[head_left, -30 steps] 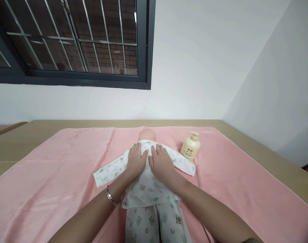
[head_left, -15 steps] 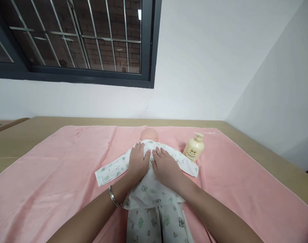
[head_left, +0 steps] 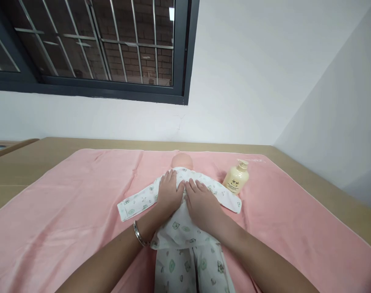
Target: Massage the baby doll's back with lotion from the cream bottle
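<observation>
A bald baby doll point(head_left: 182, 161) lies stretched out with its head away from me and its arms spread; no face shows. It wears a white long-sleeved top point(head_left: 177, 230) and matching trousers point(head_left: 173, 266), printed with small green and grey figures. My left hand point(head_left: 169, 190) rests flat on the left side of the top, just below the head, fingers outstretched. Beside it my right hand point(head_left: 202, 203) lies flat on the right side, the two hands nearly meeting at the middle. A silver bangle point(head_left: 138, 233) circles my left wrist. Neither hand grips anything.
A cream pump bottle point(head_left: 236, 178) stands by the doll's right-hand sleeve. Under everything spreads a creased pink blanket point(head_left: 72, 211) on a wooden surface point(head_left: 36, 162). A white wall point(head_left: 234, 81) and a dark-framed barred window point(head_left: 112, 91) rise behind.
The view has shifted slightly, so everything sits a little farther right. Against the top, my right hand has slid slightly toward me; my left hand stays in nearly the same spot.
</observation>
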